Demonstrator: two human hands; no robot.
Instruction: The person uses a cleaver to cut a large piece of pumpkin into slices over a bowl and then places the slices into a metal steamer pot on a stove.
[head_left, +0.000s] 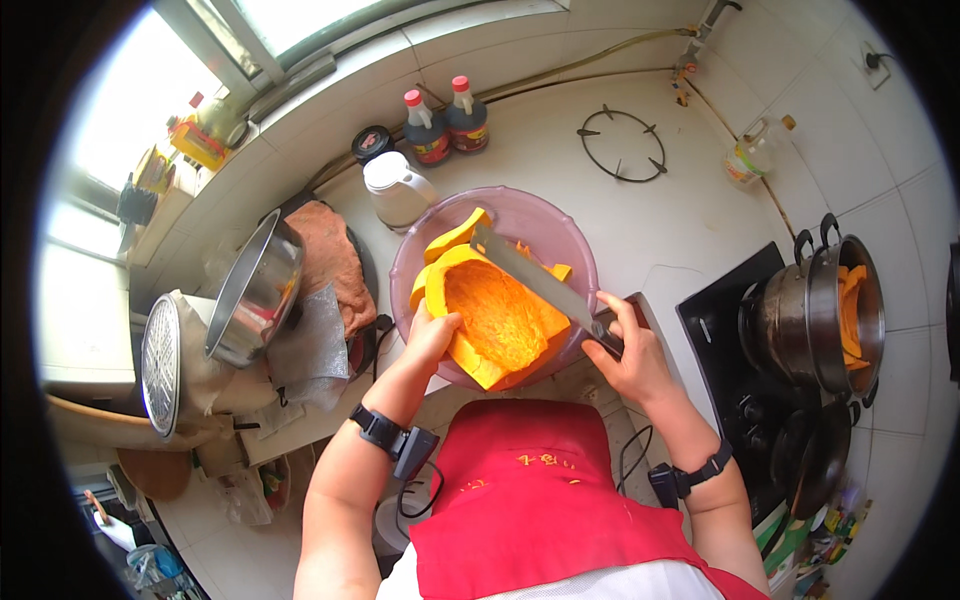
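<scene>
A large hollowed pumpkin piece (499, 315), its stringy orange inside facing up, is held over a pink plastic basin (570, 217). My left hand (433, 337) grips it by its left edge. In my right hand (630, 352) is the dark handle of a cleaver (532, 277), and my index finger is raised off the handle. The broad blade slants up and left across the pumpkin's upper right side; whether it touches the flesh I cannot tell. Behind, a yellow pumpkin slice (456, 234) and smaller pieces lie in the basin.
To the right, a steel pot (847, 315) with pumpkin pieces inside stands on a black gas cooktop (731, 330). Behind the basin are a white jug (397, 191) and two red-capped bottles (466, 120). A tilted steel bowl (259, 292) sits at left. A wire ring stand (621, 142) lies on the counter.
</scene>
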